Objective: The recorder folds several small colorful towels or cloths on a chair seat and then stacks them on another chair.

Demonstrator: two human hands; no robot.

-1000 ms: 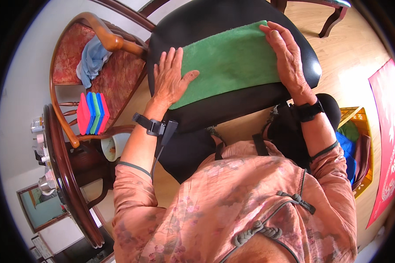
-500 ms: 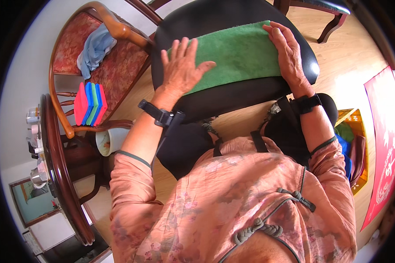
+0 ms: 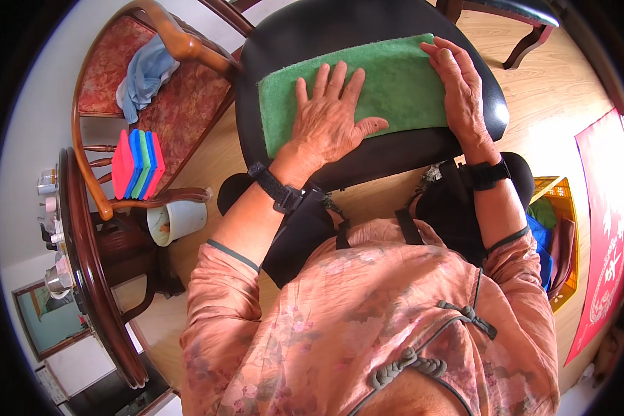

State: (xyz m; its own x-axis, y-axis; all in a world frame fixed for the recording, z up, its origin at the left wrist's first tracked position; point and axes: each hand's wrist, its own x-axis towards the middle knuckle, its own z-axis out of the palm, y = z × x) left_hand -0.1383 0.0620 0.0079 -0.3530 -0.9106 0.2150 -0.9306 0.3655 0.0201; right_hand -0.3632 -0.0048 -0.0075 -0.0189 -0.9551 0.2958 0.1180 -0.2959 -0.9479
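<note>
A folded green cloth [image 3: 402, 87] lies in a long rectangle across the black chair seat [image 3: 367, 161] in front of me. My left hand [image 3: 329, 121] rests palm down on the cloth's left half, fingers spread and thumb pointing right. At the right end of the cloth is my right hand [image 3: 457, 87], its fingers stretched and held close together along the edge, with the fingertips by the far right corner. Neither hand grips the cloth.
On the left, a wooden armchair [image 3: 180, 45] holds a light blue cloth [image 3: 145, 73] and a stack of folded coloured cloths [image 3: 139, 165]. Below it is a pale bin [image 3: 177, 220], beside a dark round table [image 3: 93, 277]. A yellow crate [image 3: 567, 277] with cloths stands right, near a red banner [image 3: 603, 236].
My left hand has slid right from the cloth's left end onto its surface, so that end now shows. The right hand has stayed at the right end.
</note>
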